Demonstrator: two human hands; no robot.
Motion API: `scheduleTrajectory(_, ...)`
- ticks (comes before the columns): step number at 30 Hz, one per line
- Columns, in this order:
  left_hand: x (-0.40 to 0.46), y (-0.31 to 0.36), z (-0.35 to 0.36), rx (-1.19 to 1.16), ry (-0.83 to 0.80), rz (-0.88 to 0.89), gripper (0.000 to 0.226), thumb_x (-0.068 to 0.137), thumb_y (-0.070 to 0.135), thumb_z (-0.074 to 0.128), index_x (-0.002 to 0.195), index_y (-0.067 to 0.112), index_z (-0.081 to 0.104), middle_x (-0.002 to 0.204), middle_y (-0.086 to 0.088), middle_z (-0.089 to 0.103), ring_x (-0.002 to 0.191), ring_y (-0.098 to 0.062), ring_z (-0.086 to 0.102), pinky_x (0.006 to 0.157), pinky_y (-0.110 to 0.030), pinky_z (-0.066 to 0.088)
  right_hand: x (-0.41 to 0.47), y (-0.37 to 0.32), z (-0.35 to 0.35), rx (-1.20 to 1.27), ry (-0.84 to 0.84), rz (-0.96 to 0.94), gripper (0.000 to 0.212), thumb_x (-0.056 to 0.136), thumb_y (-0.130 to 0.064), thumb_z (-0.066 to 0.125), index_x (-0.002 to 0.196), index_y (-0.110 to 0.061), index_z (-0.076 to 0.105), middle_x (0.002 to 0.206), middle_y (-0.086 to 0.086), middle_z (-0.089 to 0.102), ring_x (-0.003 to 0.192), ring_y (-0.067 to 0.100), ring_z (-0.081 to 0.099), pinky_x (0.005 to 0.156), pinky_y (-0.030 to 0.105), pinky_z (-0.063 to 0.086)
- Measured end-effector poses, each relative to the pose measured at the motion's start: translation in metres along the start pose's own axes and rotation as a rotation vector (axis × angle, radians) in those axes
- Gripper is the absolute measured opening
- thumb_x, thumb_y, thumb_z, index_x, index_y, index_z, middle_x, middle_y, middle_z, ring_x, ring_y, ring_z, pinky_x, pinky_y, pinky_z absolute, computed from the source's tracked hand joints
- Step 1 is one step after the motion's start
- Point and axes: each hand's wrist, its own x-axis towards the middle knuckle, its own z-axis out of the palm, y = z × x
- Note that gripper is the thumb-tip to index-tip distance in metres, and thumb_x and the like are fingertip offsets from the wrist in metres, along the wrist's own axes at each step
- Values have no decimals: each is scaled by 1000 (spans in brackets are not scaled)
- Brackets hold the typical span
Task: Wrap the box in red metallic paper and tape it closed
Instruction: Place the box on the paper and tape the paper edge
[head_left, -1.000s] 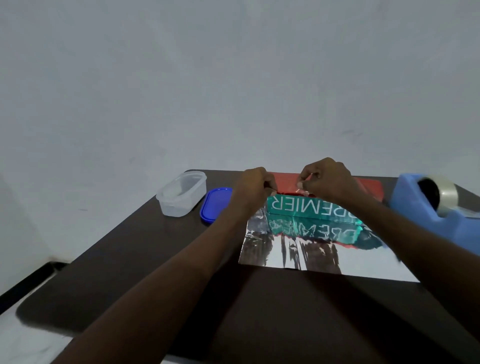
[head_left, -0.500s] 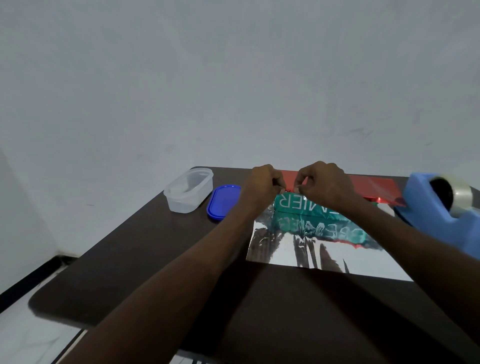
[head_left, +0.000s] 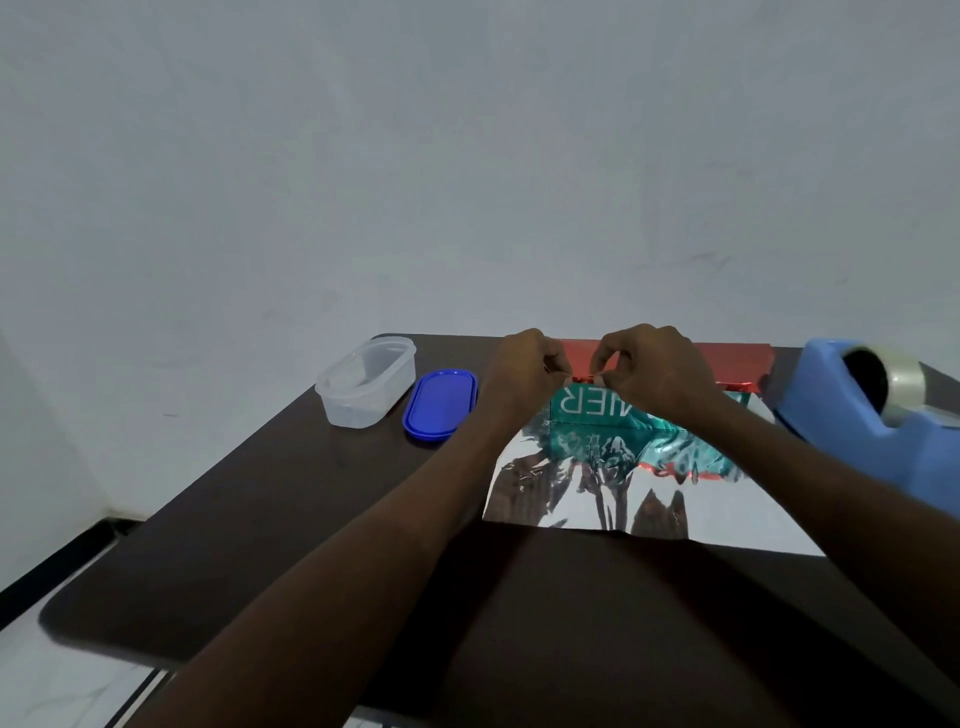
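A teal box (head_left: 587, 408) with white letters lies on a sheet of metallic paper (head_left: 649, 504), whose silver side faces up toward me. The paper's red side (head_left: 727, 358) is folded over the far edge of the box. My left hand (head_left: 524, 369) and my right hand (head_left: 654, 371) sit close together over the box's far top edge, fingers curled. Both pinch something small at the red paper's edge; it looks like a piece of clear tape, but I cannot be sure.
A blue tape dispenser (head_left: 878, 431) with a roll of clear tape (head_left: 906, 384) stands at the right. A clear plastic tub (head_left: 366, 382) and its blue lid (head_left: 441, 402) lie at the left on the dark table (head_left: 260, 519). A pale wall rises behind.
My hands have drawn closer together over the box's far edge. The view has shifted, so the table sits a little lower and to the right in the frame.
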Motion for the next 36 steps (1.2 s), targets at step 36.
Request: scheduleTrajectory(36,8,-6,-1,49,-76,56,7,76,5,78,77,11,74,74,9,54,67,-6,50,61,-20,34,-17,10,18,-118,215,-47,7,84,-9,74,85,-16,73,86,3,71,72,17,56,65,26,48)
